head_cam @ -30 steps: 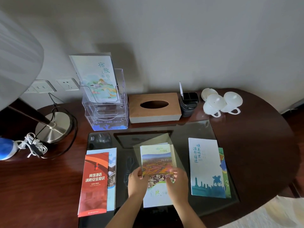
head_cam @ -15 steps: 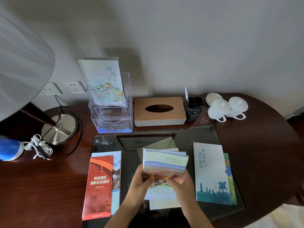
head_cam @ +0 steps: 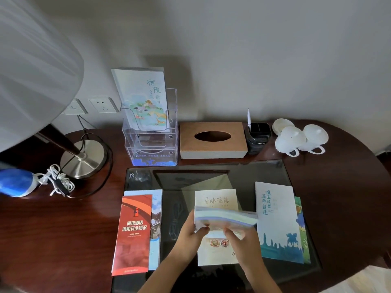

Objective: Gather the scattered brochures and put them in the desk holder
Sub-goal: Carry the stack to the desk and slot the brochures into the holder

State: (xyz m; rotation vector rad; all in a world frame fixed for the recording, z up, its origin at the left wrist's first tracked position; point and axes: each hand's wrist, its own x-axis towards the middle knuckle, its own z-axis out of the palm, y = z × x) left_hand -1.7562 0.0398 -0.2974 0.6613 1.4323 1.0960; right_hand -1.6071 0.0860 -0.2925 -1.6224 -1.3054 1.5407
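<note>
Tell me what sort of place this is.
Most likely a hotel guest room: a red leaflet on hotel fire safety, a clear holder with a tourist guide, and upturned white cups beside a tissue box.

On the dark red-brown desk (head_cam: 53, 229), a red brochure (head_cam: 133, 233) with white letters lies over a pale blue brochure (head_cam: 156, 229) at seven o'clock, and at four o'clock a white brochure (head_cam: 277, 220) with a blue-green town covers a green brochure (head_cam: 300, 210). In the middle the cream brochure (head_cam: 215, 200) has gold-brown letters, and the blurry brochure (head_cam: 226, 216) over it looks pale blue and white. The clear holder (head_cam: 151, 149) at eleven o'clock has blue print, the tissue box (head_cam: 212, 140) at twelve is brown, and at one o'clock are a black pot (head_cam: 259, 138) and white cups (head_cam: 300, 138).
</note>
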